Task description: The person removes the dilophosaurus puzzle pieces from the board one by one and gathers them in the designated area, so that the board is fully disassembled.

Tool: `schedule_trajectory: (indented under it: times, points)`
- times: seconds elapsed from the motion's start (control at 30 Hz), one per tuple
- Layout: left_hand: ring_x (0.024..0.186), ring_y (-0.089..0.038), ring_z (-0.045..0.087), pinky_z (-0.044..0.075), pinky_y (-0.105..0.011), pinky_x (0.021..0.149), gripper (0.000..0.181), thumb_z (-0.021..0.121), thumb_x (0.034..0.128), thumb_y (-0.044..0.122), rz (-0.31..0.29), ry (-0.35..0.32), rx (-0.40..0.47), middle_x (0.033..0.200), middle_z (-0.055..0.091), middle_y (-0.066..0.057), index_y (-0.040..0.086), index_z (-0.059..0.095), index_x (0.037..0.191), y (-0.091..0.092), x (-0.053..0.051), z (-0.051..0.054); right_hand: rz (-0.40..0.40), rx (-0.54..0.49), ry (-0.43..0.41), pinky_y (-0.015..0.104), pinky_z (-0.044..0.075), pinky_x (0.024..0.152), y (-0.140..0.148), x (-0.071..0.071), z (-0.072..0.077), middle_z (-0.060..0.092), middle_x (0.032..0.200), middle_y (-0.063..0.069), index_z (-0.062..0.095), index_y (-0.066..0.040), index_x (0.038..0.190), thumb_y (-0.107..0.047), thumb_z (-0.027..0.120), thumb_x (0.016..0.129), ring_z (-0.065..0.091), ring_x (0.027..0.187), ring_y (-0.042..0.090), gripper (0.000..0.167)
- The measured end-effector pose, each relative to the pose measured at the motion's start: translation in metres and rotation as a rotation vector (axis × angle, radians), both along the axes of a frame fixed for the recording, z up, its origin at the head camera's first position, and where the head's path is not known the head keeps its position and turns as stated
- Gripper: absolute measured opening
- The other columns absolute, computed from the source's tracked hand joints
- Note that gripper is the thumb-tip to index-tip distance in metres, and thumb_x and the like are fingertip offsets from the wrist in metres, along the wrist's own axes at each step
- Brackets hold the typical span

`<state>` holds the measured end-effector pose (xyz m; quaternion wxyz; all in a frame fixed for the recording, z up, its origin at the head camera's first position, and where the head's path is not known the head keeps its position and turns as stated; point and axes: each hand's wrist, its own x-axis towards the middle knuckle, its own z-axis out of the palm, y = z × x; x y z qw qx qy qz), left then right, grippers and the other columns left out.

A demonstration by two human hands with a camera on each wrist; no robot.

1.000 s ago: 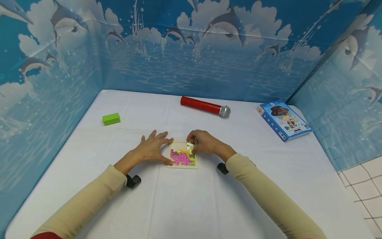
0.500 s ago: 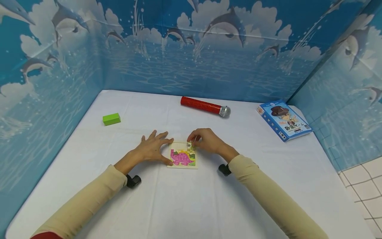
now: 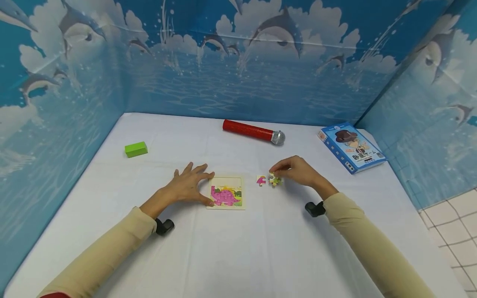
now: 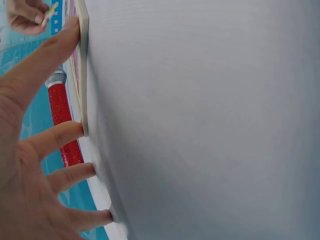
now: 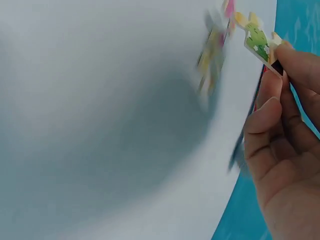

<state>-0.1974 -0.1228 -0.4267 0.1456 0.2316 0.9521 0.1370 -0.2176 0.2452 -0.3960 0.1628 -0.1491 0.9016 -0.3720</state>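
A small square jigsaw puzzle board (image 3: 223, 181) lies flat, its lower part filled with a pink dinosaur picture and its top strip bare wood. My left hand (image 3: 185, 186) is spread at the board's left side. In the left wrist view, its thumb (image 4: 65, 37) and index finger (image 4: 62, 135) touch the board's edge. To the right of the board, my right hand (image 3: 296, 170) pinches a green jigsaw piece (image 5: 257, 43) with white flowers between thumb and fingers. Several loose pieces (image 5: 212, 60), blurred, are below it; one pink piece (image 3: 261, 180) lies just left of them.
A red microphone (image 3: 247, 129) lies behind the board. At the back left is a green block (image 3: 136, 149). A blue game box (image 3: 352, 147) lies at the back right. Blue dolphin-print curtains (image 3: 223, 82) stand around the white-covered table (image 3: 223, 252).
My right hand has moved right, from the board's upper right corner to the loose pieces, carrying a jigsaw piece away. The pink piece has come into sight. My left hand stays at the board.
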Motion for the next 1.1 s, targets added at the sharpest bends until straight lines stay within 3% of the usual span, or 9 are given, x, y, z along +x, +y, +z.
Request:
schedule_trajectory:
  times: [0.17,0.33,0.5,0.73,1.1]
  points:
    - [0.146,-0.048,0.008,0.011,-0.079,0.102,0.1,0.079,0.0669,0.065,0.003,0.0,-0.01,0.161,0.024,-0.011,0.023,0.044,0.15,0.0,-0.001,0.001,-0.078,0.071,-0.058,0.034,0.048,0.081,0.036,-0.002,-0.004,0.07,0.113,0.008,0.074,-0.007,0.115,-0.017,0.064,0.095,0.058,0.096,0.023,0.024]
    - [0.145,-0.049,0.009,0.012,-0.08,0.102,0.1,0.079,0.0667,0.066,0.004,0.005,-0.013,0.161,0.025,-0.012,0.022,0.044,0.15,-0.002,0.0,0.003,-0.109,0.095,-0.068,0.033,0.047,0.079,0.053,-0.005,-0.014,0.068,0.115,0.012,0.073,-0.005,0.115,-0.012,0.063,0.096,0.056,0.095,0.024,0.023]
    - [0.145,-0.05,0.01,0.012,-0.08,0.101,0.099,0.08,0.0664,0.065,0.004,0.007,-0.007,0.16,0.026,-0.012,0.022,0.045,0.149,-0.001,0.0,0.004,-0.13,0.121,-0.02,0.033,0.046,0.08,0.052,-0.004,-0.022,0.069,0.113,0.011,0.075,-0.006,0.111,-0.01,0.063,0.096,0.055,0.095,0.023,0.02]
    - [0.146,-0.048,0.009,0.012,-0.079,0.102,0.099,0.08,0.0662,0.064,0.009,-0.003,-0.007,0.161,0.026,-0.011,0.023,0.045,0.149,0.001,0.001,0.001,-0.224,0.225,0.062,0.034,0.045,0.072,0.041,0.009,-0.02,0.068,0.097,0.009,0.078,-0.006,0.097,-0.011,0.07,0.091,0.055,0.086,0.023,0.011]
    - [0.147,-0.047,0.007,0.009,-0.078,0.104,0.1,0.079,0.0668,0.065,0.017,-0.018,-0.016,0.162,0.023,-0.009,0.024,0.043,0.15,0.002,0.001,0.001,-0.165,0.278,0.147,0.04,0.051,0.077,0.033,0.007,-0.014,0.071,0.1,0.012,0.076,-0.002,0.102,-0.011,0.065,0.094,0.06,0.087,0.024,0.016]
